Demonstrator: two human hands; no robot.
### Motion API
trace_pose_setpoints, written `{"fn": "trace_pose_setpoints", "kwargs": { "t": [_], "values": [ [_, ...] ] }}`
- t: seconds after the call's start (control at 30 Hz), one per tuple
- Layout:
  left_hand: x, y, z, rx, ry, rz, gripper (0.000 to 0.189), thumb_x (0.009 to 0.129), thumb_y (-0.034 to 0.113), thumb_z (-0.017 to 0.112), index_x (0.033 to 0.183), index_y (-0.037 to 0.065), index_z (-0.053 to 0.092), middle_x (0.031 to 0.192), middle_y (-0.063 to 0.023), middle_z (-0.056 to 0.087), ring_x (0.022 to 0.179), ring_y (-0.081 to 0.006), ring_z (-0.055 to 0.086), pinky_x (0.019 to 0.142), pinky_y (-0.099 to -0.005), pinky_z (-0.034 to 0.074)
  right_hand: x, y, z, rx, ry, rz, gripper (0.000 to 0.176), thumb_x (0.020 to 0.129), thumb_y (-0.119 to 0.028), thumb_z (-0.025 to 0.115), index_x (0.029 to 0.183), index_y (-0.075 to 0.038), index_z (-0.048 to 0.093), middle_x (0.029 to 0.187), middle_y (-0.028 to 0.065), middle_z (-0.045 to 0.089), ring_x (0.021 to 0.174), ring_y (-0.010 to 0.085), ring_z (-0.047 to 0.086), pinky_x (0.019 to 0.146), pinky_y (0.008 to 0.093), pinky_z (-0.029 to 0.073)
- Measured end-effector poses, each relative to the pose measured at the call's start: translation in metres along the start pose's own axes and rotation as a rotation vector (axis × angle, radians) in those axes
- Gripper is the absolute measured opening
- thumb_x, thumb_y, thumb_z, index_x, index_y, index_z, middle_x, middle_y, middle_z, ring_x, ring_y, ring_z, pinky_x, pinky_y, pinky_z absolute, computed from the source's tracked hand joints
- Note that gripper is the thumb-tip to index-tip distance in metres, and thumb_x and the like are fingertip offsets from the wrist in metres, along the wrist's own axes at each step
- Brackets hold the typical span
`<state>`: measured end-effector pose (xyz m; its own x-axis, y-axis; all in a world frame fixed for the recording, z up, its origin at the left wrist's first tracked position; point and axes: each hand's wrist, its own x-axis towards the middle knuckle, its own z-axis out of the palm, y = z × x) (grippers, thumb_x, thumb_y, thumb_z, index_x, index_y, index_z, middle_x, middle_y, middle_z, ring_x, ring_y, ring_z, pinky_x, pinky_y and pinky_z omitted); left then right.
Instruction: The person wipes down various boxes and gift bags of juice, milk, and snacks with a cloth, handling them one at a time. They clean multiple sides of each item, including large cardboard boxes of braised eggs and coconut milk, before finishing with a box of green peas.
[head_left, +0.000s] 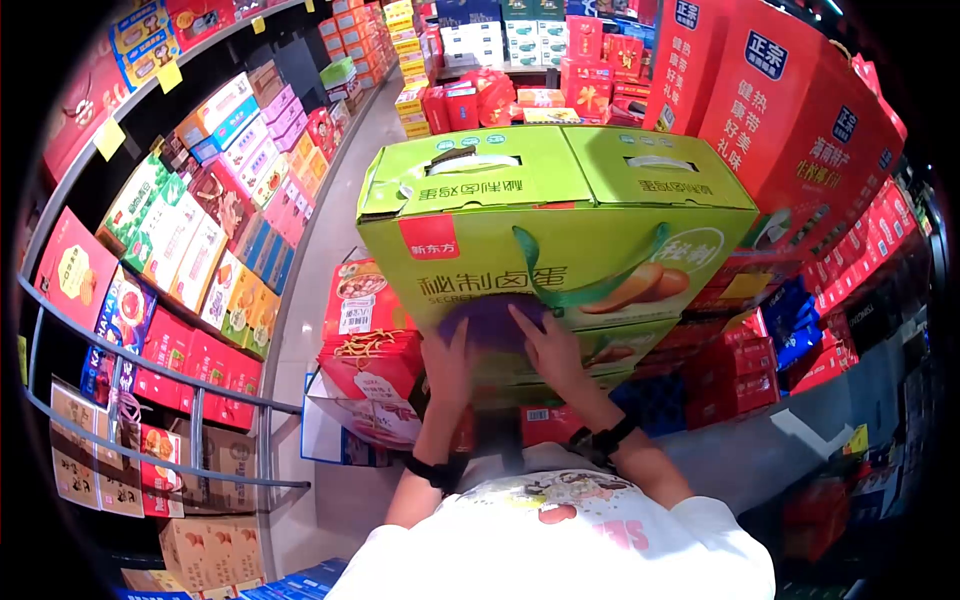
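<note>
A purple cloth [488,322] lies blurred across the lower front of a large green gift box [400,262] with a green ribbon handle [527,260]. My left hand [447,358] grips the cloth's left end, fingers pointing up. On its right end my right hand [553,350] has hold of it, close below the ribbon. The green box stands upright on another green box [640,345] of the same kind. Two slots show in its top flaps. The cloth's lower part and my palms are partly hard to make out.
Shelves of colourful boxes [190,245] line the left side, behind a grey metal rail [150,350]. Tall red gift boxes [770,120] stand right behind the green one. Red gift bags [370,365] sit low at left, beside the floor aisle [330,200].
</note>
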<state>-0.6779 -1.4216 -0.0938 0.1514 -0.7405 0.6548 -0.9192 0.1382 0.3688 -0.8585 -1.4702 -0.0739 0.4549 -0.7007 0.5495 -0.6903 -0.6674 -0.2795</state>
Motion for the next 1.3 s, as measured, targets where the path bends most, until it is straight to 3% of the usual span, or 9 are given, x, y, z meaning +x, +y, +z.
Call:
{"fn": "trace_pose_setpoints", "kwargs": {
  "t": [0.23,0.53,0.67,0.7,0.8,0.87,1.0,1.1,1.3],
  "values": [
    [0.048,0.032,-0.018,-0.170,0.115,0.170,0.046,0.072,0.009,0.067,0.113,0.002,0.050,0.109,-0.0214,0.048,0.097,-0.0395,0.049,0.084,-0.0469,0.040,0.021,0.008,-0.041,0.024,0.224,-0.038,0.064,0.069,-0.003,0.057,0.129,-0.023,0.047,0.079,0.0146,0.045,0.064,0.0338,0.052,0.058,0.0416,0.044],
    [0.030,0.036,0.018,0.151,0.083,0.337,0.042,0.072,0.010,0.062,0.114,0.013,0.059,0.098,-0.0160,0.050,0.091,-0.0293,0.051,0.080,-0.0393,0.039,-0.010,0.046,-0.021,-0.049,0.281,-0.013,0.061,0.068,0.002,0.056,0.127,-0.013,0.049,0.088,0.0201,0.049,0.082,0.0397,0.048,0.072,0.0469,0.040],
    [0.018,0.039,0.010,0.038,-0.115,0.224,0.046,0.074,0.010,0.062,0.119,0.010,0.055,0.088,-0.0147,0.057,0.083,-0.0295,0.054,0.082,-0.0420,0.038,-0.029,0.034,-0.025,-0.078,-0.109,0.231,0.065,0.072,-0.004,0.058,0.133,-0.013,0.039,0.086,0.0216,0.054,0.077,0.0383,0.054,0.065,0.0466,0.043],
    [0.020,0.038,0.007,0.082,-0.094,0.276,0.044,0.075,0.012,0.062,0.118,0.009,0.055,0.071,-0.0114,0.058,0.065,-0.0296,0.056,0.069,-0.0410,0.045,-0.030,0.032,-0.025,-0.081,-0.034,0.189,0.064,0.075,-0.007,0.058,0.135,-0.013,0.036,0.070,0.0190,0.055,0.063,0.0355,0.056,0.057,0.0463,0.043],
    [0.019,0.052,-0.003,-0.022,-0.110,0.118,0.040,0.076,0.017,0.062,0.115,0.011,0.058,0.070,-0.0147,0.058,0.060,-0.0294,0.058,0.058,-0.0421,0.047,-0.035,0.033,-0.019,-0.039,0.078,0.148,0.060,0.077,-0.009,0.057,0.134,-0.013,0.038,0.056,0.0157,0.051,0.051,0.0340,0.053,0.051,0.0464,0.042],
    [0.017,0.050,0.000,-0.013,-0.069,0.169,0.043,0.078,0.014,0.061,0.120,0.007,0.054,0.055,-0.0075,0.055,0.043,-0.0270,0.052,0.043,-0.0361,0.043,-0.033,0.028,-0.020,-0.036,0.092,0.133,0.057,0.079,-0.010,0.057,0.133,-0.012,0.039,0.054,0.0146,0.051,0.047,0.0328,0.053,0.050,0.0446,0.042],
    [0.010,0.061,0.007,-0.207,-0.193,-0.029,0.049,0.078,0.010,0.061,0.124,0.004,0.046,0.086,-0.0137,0.058,0.069,-0.0249,0.060,0.058,-0.0342,0.048,-0.026,0.009,-0.027,0.216,-0.060,0.371,0.055,0.078,-0.008,0.061,0.130,-0.008,0.041,0.071,0.0189,0.059,0.063,0.0339,0.059,0.060,0.0418,0.046],
    [0.009,0.057,0.020,-0.199,-0.085,0.116,0.054,0.075,0.006,0.061,0.124,-0.002,0.041,0.122,-0.0210,0.039,0.109,-0.0384,0.043,0.090,-0.0428,0.040,-0.021,0.013,-0.015,0.294,0.199,0.156,0.051,0.075,-0.005,0.063,0.121,0.003,0.043,0.117,0.0239,0.044,0.105,0.0418,0.044,0.089,0.0447,0.037],
    [0.018,0.037,0.034,0.199,0.063,0.409,0.050,0.071,0.014,0.056,0.121,0.018,0.053,0.121,-0.0097,0.047,0.107,-0.0273,0.047,0.092,-0.0417,0.037,-0.012,0.044,-0.005,0.009,0.278,-0.050,0.049,0.069,-0.005,0.065,0.116,-0.004,0.050,0.113,0.0165,0.044,0.105,0.0402,0.042,0.089,0.0482,0.037]
  ]
}}
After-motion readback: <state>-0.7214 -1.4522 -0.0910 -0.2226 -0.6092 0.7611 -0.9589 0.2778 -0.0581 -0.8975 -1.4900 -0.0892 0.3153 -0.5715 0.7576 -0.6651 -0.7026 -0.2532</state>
